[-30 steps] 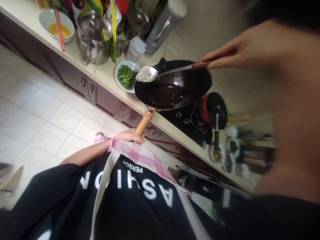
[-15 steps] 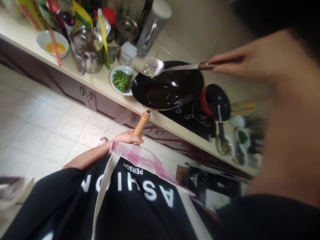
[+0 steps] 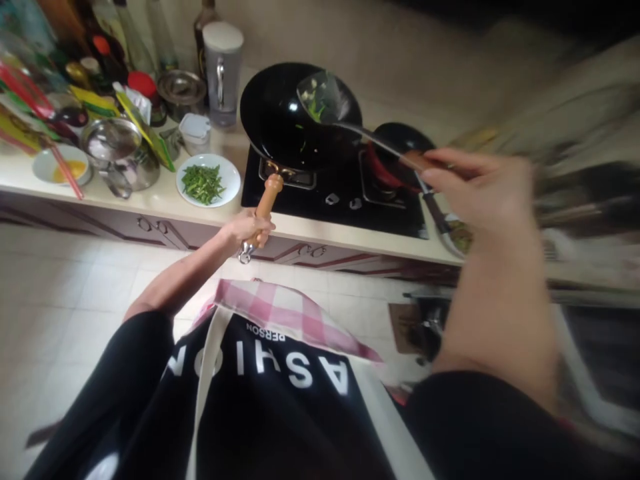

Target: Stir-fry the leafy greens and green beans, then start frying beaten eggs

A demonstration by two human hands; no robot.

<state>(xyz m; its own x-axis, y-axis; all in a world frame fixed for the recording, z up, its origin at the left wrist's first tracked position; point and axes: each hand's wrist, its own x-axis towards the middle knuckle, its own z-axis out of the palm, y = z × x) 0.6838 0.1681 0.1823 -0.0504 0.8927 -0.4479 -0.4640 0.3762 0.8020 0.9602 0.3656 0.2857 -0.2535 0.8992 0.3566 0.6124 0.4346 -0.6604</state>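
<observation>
My left hand (image 3: 251, 228) is wrapped round the wooden handle (image 3: 269, 193) of a black wok (image 3: 280, 127) over the stove. A few green scraps cling to the wok's inner surface. In my right hand (image 3: 475, 183) is a spatula (image 3: 367, 131) with a wooden grip and metal shaft. Its blade, with green bits on it, is held above the right part of the wok. Just left of the wok, a white plate (image 3: 231, 179) carries chopped green vegetables (image 3: 203, 185).
A smaller red-and-black pan (image 3: 400, 139) sits on the right burner of the black stove (image 3: 300, 201). To the left stand a metal pot (image 3: 125, 150), a bowl of beaten egg (image 3: 70, 170) with red chopsticks, a lidded pitcher (image 3: 223, 80) and several bottles.
The view has swung and levelled. My left hand has brought the wok back over the stove, away from the vegetable plate. The spatula has shifted to the wok's right side.
</observation>
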